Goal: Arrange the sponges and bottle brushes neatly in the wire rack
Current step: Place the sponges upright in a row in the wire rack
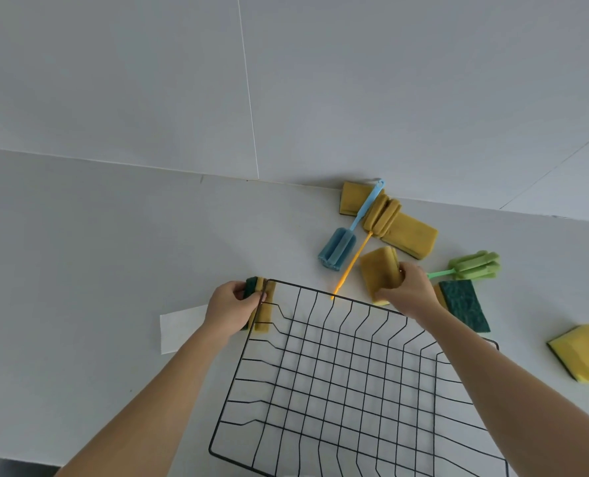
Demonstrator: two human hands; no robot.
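Observation:
A black wire rack (320,401) lies on the white counter, nothing inside it. My left hand (232,306) grips a yellow sponge with a green scrub side (261,315) on edge at the rack's far left corner. My right hand (411,289) holds another yellow sponge (379,270) just beyond the rack's far rim. A blue bottle brush (337,247), a yellow bottle brush (380,215) and a green bottle brush (475,265) lie behind the rack.
Two yellow sponges (410,237) rest near the wall under the brushes. A green-faced sponge (461,302) lies beside my right wrist, and a yellow one (583,351) sits at far right. A white paper strip (179,327) lies left of the rack.

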